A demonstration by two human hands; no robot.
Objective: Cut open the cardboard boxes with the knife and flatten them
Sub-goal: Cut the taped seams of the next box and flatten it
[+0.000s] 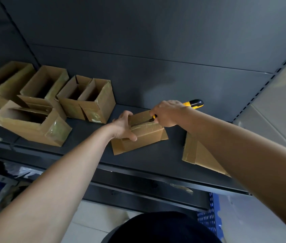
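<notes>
Dark shelf (156, 160) carries several opened boxes (86, 100) well left of the fingers, a flattened cardboard piece (196, 155) to their right under the right forearm, and a taped box (145, 135) held between both hands. At its left end the left hand (122, 127) grips it, fingers (130, 114) curled over the top, thumb on the near face. At its right end the right hand (166, 113) has fingers wrapped round the yellow-black knife (194, 103), blade on the top tape seam.

This looks like a shop or its stockroom: dark metal retail shelving, with a deep shelf (156, 160), a plain back panel (138, 32) and a slotted upright (261, 92). Opened cardboard boxes (86, 100) stand in a row above a pale tiled floor (89, 218).
</notes>
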